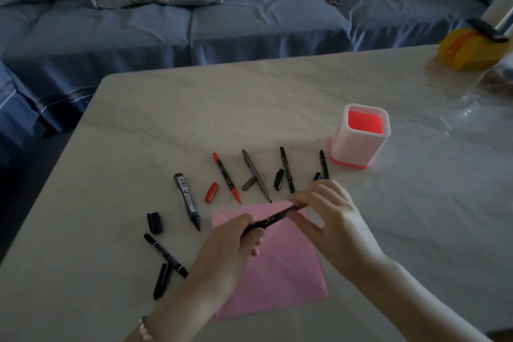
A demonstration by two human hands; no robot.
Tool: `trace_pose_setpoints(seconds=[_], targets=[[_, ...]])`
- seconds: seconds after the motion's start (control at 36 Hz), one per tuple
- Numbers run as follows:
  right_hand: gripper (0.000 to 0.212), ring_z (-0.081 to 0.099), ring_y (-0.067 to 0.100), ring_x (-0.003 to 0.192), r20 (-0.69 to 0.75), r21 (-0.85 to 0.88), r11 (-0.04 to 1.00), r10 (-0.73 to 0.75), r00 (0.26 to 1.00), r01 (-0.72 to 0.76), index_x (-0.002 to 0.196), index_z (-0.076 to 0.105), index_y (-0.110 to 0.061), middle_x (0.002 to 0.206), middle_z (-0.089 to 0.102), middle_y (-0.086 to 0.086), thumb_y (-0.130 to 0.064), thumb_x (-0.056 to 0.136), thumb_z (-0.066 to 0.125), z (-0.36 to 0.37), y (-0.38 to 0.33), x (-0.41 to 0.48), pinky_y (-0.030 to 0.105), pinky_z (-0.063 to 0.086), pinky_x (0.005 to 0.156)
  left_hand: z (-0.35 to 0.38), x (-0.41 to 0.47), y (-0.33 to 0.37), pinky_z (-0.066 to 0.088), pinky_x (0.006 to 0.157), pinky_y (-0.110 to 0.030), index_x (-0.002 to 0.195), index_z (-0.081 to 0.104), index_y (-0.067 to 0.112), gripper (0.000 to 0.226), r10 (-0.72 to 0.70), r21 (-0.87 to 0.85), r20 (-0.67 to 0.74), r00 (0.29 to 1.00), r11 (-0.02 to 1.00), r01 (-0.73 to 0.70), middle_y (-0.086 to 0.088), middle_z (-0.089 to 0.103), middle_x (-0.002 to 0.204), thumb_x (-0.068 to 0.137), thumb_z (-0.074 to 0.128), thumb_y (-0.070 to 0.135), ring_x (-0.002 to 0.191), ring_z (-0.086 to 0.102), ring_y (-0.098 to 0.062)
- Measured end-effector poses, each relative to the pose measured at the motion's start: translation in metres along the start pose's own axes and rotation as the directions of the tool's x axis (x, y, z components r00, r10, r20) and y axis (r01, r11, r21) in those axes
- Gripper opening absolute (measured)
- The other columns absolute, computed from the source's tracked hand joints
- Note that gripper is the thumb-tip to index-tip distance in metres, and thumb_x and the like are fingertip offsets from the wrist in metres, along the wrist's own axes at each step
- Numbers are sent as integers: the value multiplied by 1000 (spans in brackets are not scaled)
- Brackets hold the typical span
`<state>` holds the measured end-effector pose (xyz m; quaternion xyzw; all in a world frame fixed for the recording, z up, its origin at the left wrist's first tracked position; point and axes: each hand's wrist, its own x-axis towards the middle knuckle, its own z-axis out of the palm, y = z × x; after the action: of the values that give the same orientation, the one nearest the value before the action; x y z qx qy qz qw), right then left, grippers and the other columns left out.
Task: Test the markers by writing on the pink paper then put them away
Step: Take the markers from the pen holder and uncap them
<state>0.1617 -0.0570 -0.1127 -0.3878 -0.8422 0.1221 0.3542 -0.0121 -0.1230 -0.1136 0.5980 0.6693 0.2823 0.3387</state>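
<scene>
A pink paper (280,277) lies creased on the pale table. Above it I hold a thin black marker (273,218) with both hands: my left hand (230,244) grips its lower end, my right hand (330,216) pinches its upper end. Several uncapped markers lie in a row behind the paper: a thick grey one (186,200), a red one (226,178) with its red cap (211,192) beside it, a grey one (256,175), two black ones (286,169) (324,164). Another black marker (165,255) lies at the left.
A white and red pen holder (361,137) stands upright behind the markers at the right. Loose black caps (155,222) (279,179) lie among the markers. A yellow object (469,50) and a glass item (472,108) sit at the far right. A blue sofa (194,22) runs behind the table.
</scene>
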Motion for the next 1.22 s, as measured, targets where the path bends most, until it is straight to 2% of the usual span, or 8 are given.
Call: trace_pose_setpoints(seconds=[0.06,0.11,0.19,0.33,0.67,0.97,1.11,1.22], targets=[[8,49,1,69,-45,203,931,318,947,-303,82,64,-24,67,56,-15,-27,78,69,1,-8,-6,11,41,67,2,-3,-4,49,66,-19,84,53,28,14,-93,-85,19,995,992,94,6,63,74,95,44,23,64,58,3],[12,47,2,52,158,385,704,586,794,-596,82,57,-28,57,53,-9,-28,79,69,8,-14,-12,11,39,52,4,-5,-5,51,70,-27,87,51,25,12,-84,-119,67,994,989,91,5,64,77,95,43,23,65,58,-1],[13,46,6,41,394,431,540,609,689,-723,85,52,-20,49,55,-3,-29,84,62,20,-21,-20,14,36,44,9,-9,1,49,75,-23,100,49,27,10,14,-25,177,984,1000,-10,10,62,84,97,39,27,75,58,-1],[30,41,13,35,402,564,349,676,618,-749,67,54,-7,41,50,0,-26,90,53,27,-35,-26,21,34,40,19,-9,22,43,77,-11,121,46,30,27,185,27,205,961,981,-195,14,60,93,99,36,21,85,55,2],[47,27,13,42,313,661,292,730,608,-691,46,34,-20,42,30,-4,-11,86,57,23,-28,-39,23,25,43,41,-18,26,41,63,-32,110,44,15,65,247,323,207,947,896,-305,-7,64,96,79,-3,46,80,62,-27],[35,27,7,33,210,762,341,674,708,-551,47,39,-21,37,31,-6,-12,76,54,3,-24,-42,16,26,34,40,-12,42,35,52,-24,95,41,20,26,228,189,248,941,942,-278,9,53,68,95,32,44,60,54,-18],[39,26,5,32,35,864,218,873,486,-454,58,28,-14,39,27,-11,3,92,38,-14,9,-40,16,22,33,36,0,37,32,46,-15,88,38,20,54,94,203,203,975,970,-136,9,41,58,75,23,69,45,36,-4],[39,24,5,35,62,878,122,930,363,-464,58,26,-18,40,26,-13,-6,93,41,-23,36,-56,16,22,35,46,12,29,27,45,-21,89,32,16,22,35,184,171,985,981,-67,6,36,58,98,24,34,45,32,-8]])
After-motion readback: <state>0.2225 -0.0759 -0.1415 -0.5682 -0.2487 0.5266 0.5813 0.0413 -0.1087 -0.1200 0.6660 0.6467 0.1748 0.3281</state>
